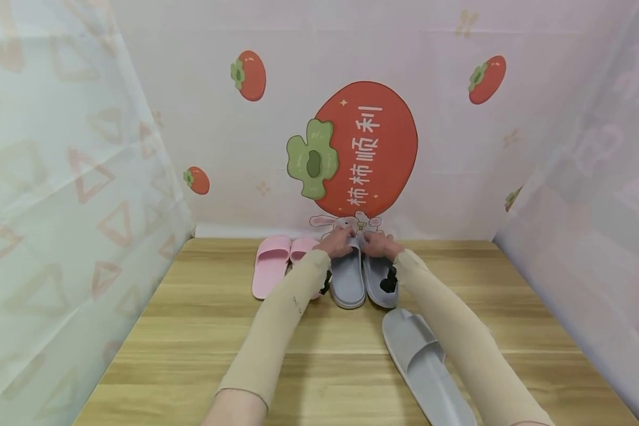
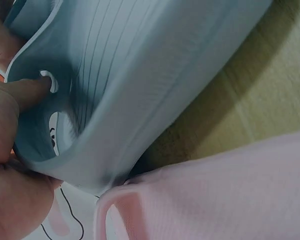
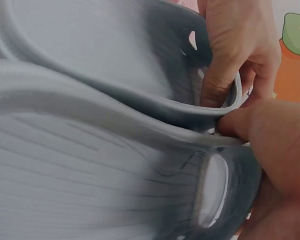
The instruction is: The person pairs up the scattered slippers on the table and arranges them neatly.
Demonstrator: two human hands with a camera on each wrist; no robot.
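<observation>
Two blue-grey slippers stand side by side at the back wall, toe ends away from me. My left hand [image 1: 337, 241] grips the left slipper [image 1: 348, 281] at its strap end; in the left wrist view the thumb [image 2: 32, 91] is inside the strap opening. With my right hand [image 1: 379, 244] I hold the right slipper [image 1: 375, 287] by its strap end. The right wrist view shows the two slippers' edges touching, with the right hand's thumb [image 3: 235, 122] between their strap ends. Part of the right slipper is hidden behind the right wrist and its black camera strap.
A pair of pink slippers [image 1: 270, 275] stands to the left, the right one partly behind my left sleeve. One larger light-grey slipper [image 1: 436, 376] lies slanted at the front right of the wooden floor [image 1: 202, 343]. Printed cloth walls [image 1: 213, 118] enclose the back and both sides.
</observation>
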